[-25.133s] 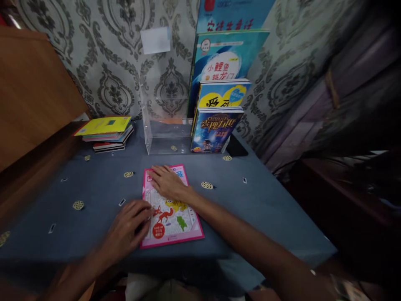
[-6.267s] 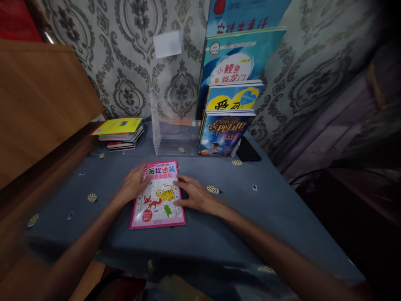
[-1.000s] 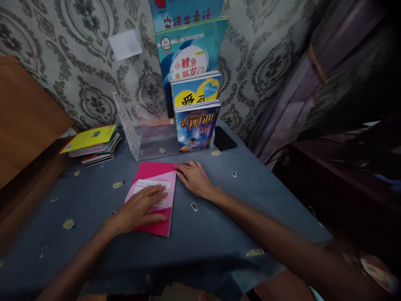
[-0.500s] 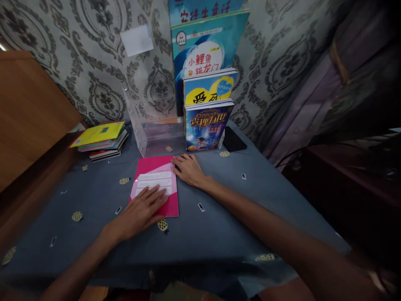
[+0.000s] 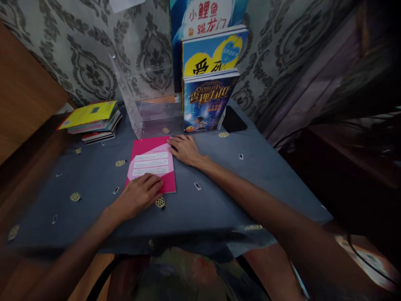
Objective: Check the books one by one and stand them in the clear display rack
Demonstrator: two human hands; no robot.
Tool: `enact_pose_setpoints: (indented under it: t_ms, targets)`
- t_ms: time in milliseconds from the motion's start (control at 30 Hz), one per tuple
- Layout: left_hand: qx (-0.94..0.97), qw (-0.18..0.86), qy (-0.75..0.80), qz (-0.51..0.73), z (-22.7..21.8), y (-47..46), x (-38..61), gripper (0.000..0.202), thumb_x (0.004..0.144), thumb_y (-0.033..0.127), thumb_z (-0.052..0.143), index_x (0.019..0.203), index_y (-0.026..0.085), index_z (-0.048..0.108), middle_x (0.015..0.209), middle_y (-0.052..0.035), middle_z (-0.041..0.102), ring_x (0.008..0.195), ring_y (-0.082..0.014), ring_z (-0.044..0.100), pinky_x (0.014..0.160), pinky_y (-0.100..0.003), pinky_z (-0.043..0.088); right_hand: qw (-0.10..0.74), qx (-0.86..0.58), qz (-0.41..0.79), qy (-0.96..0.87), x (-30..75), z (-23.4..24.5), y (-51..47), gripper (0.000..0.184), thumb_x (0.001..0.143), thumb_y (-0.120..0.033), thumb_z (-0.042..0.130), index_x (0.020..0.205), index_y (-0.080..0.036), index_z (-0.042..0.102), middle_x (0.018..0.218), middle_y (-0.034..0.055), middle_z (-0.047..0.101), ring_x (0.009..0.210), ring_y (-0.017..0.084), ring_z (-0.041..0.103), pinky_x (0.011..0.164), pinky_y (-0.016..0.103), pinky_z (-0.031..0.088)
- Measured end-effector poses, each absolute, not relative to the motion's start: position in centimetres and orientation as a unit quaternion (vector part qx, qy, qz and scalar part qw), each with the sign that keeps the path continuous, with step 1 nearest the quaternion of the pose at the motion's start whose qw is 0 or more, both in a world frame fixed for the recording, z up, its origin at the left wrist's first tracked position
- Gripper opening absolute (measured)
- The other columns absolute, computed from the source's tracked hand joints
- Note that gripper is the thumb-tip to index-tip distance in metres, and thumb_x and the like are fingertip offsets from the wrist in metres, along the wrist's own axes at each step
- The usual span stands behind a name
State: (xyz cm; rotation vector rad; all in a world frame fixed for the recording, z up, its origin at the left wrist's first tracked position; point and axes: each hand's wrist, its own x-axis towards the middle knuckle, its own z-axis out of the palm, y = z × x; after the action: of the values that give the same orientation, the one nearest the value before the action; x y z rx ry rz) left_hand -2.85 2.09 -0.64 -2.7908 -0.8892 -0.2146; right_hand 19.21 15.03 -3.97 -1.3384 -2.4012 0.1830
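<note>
A thin pink book, with pale text boxes on the side facing up, lies closed on the cloth-covered table. My left hand is at its lower edge, with the fingers bent together over that edge and the thumb mostly hidden. At the upper right corner, my right hand rests with its fingers stretched out and the fingertips touching the book's side. Just behind the book stands a clear acrylic rack. Its right part holds upright books, with a dark blue book in front and a blue-and-yellow book behind.
At the left back is a stack of books with a yellow one on top. A black phone-like slab lies right of the rack. A wooden panel borders the left side; patterned wallpaper rises behind. Cables hang at the right.
The camera has tipped downward, so everything sits higher in view. My left fingers, flat across the pink book before, have drawn back and bent at its lower edge. My right hand stays put.
</note>
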Motion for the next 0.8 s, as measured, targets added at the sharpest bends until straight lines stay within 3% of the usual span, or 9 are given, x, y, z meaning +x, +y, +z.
enact_pose_setpoints:
  t_ms: [367, 800]
  targets:
    - [-0.944, 0.056, -0.3, -0.123, -0.6, 1.9, -3.2, 0.031, 0.104, 0.024, 0.04, 0.116, 0.016, 0.067, 0.108, -0.0101, 0.073, 0.103, -0.0233, 0.066, 0.081, -0.038, 0.059, 0.215, -0.407, 0.123, -0.879, 20.1, -3.9, 11.2, 0.037, 0.098, -0.032, 0.054, 0.131, -0.02, 0.064, 0.14, 0.0087, 0.062, 0.135, 0.027, 0.047, 0.11, 0.047, 0.033]
    - [-0.941, 0.034, -0.321, -0.103, -0.2, 2.0, -3.2, 0.034, 0.104, 0.024, 0.037, 0.119, 0.017, 0.067, 0.109, -0.0099, 0.072, 0.1, -0.0223, 0.065, 0.078, -0.036, 0.057, 0.222, -0.375, 0.174, -0.883, 21.5, -3.7, 7.4, 0.045, 0.096, -0.046, 0.057, 0.135, -0.025, 0.061, 0.144, 0.008, 0.058, 0.138, 0.026, 0.046, 0.112, 0.05, 0.034]
